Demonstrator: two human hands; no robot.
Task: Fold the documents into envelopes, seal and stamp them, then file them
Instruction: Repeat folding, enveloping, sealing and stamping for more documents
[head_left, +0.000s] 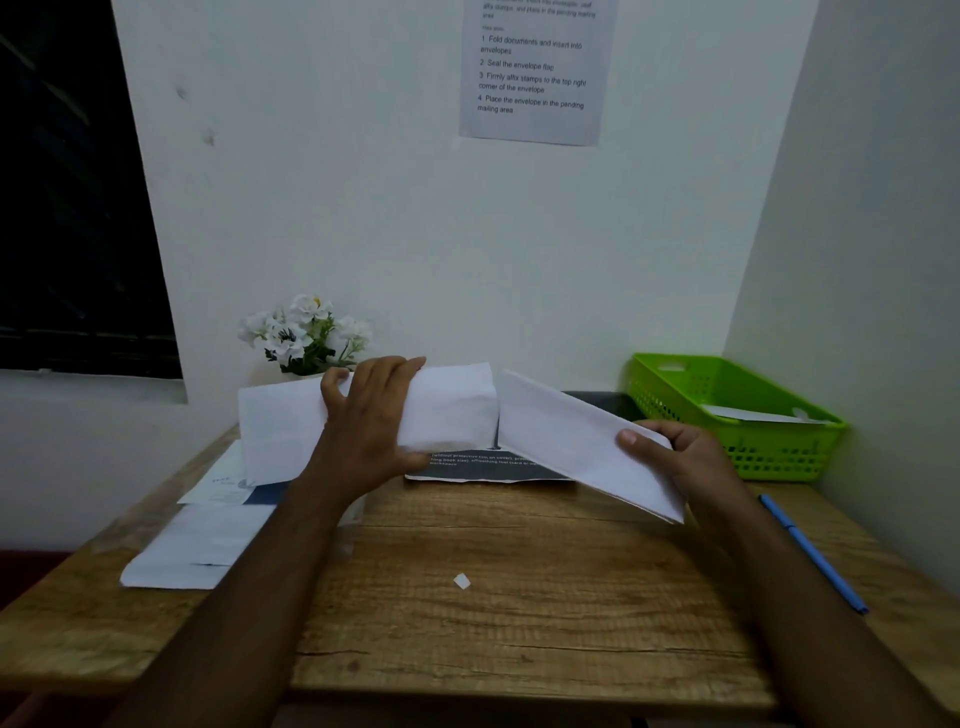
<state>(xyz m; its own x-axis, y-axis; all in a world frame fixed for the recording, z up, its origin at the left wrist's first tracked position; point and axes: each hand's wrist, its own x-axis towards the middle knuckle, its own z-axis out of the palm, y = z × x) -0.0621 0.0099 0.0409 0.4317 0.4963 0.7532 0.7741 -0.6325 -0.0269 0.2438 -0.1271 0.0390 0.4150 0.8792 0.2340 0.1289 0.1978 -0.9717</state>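
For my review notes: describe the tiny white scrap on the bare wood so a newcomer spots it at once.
Start at the wooden table. On its bare middle, nearer the camera than the left hand and right hand, lies the tiny white scrap. Unlike the large white sheets at the left and the blue pen at the right, it is squarish and lies alone, touching nothing.
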